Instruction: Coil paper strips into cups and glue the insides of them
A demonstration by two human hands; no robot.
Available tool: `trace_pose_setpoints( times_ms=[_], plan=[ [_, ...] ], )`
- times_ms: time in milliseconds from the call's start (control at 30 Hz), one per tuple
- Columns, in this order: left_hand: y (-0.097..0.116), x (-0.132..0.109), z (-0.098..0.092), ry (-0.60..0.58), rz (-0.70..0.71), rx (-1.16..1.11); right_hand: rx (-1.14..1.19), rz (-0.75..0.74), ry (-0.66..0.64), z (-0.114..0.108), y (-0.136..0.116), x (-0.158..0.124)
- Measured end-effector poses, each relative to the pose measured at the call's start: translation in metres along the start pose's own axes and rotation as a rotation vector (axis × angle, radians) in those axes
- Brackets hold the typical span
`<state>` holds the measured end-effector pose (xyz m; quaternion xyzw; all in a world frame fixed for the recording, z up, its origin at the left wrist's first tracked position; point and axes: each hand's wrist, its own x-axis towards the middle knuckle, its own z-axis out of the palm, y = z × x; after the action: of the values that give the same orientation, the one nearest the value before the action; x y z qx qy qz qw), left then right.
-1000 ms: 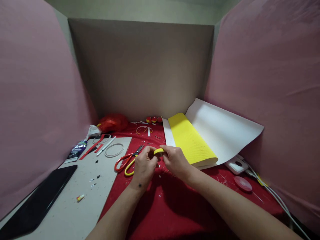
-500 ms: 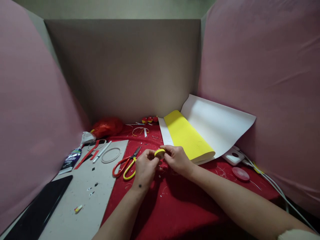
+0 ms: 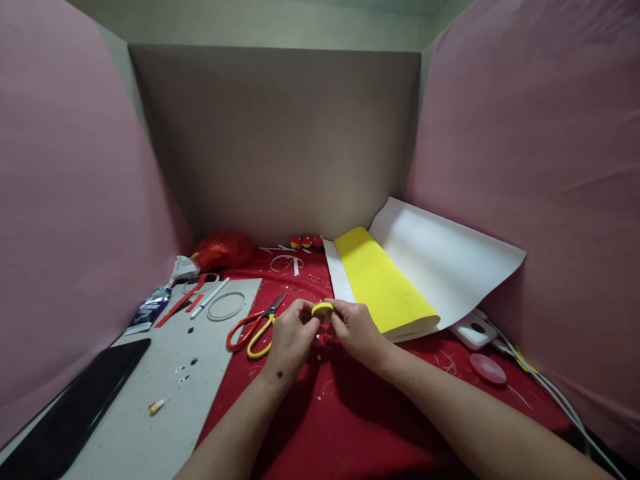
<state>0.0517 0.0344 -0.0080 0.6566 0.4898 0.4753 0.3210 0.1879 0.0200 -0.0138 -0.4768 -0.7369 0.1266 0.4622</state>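
Note:
Between my two hands, above the red cloth, is a small round coil of yellow corrugated paper (image 3: 323, 310). My left hand (image 3: 295, 333) pinches its left side with thumb and fingers. On the right edge, the fingers of my right hand (image 3: 357, 330) grip the same coil. Scissors (image 3: 257, 327) with one red and one yellow handle lie just left of my left hand, blades pointing away. Behind my right hand rests a folded sheet of yellow corrugated paper (image 3: 383, 280) on a large white sheet (image 3: 445, 267).
A grey board (image 3: 160, 407) at left carries red strips, a white pen (image 3: 210, 298), a ring of pale strip (image 3: 226, 306) and scraps. Near it are a black tablet-like slab (image 3: 85, 407), a tube (image 3: 150, 310) and a red bag (image 3: 225, 250). Cables (image 3: 545, 383) run along the right.
The view has shifted slightly, moving the scene a little to the right in the picture. Both hands still hold the yellow coil, which looks slightly turned.

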Motion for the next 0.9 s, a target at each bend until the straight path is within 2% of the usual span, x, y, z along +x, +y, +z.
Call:
trace_pose_setpoints(
  times_ms=[133, 267, 400, 500, 600, 767, 900],
  plan=[
    [0.002, 0.000, 0.000, 0.019, 0.025, -0.008, -0.014, -0.013, 0.039, 0.000, -0.002, 0.000],
    [0.002, 0.001, -0.001, -0.034, -0.004, -0.051, 0.079, 0.019, -0.016, -0.001, -0.004, 0.000],
    [0.002, 0.001, -0.002, -0.002, 0.030, -0.032, -0.042, -0.017, 0.021, 0.000, -0.005, 0.000],
    [0.002, 0.001, -0.002, -0.033, 0.016, -0.062, 0.045, 0.023, 0.052, 0.001, -0.004, 0.000],
    [0.000, 0.001, -0.001, -0.066, 0.001, -0.079, 0.095, 0.028, 0.015, 0.002, -0.003, 0.000],
    [-0.003, -0.002, 0.002, 0.021, 0.067, 0.011, -0.077, -0.043, 0.083, 0.006, 0.004, -0.001],
    [-0.006, -0.002, 0.003, 0.040, 0.064, 0.034, 0.008, -0.031, 0.084, 0.008, 0.006, -0.003]
  ],
)
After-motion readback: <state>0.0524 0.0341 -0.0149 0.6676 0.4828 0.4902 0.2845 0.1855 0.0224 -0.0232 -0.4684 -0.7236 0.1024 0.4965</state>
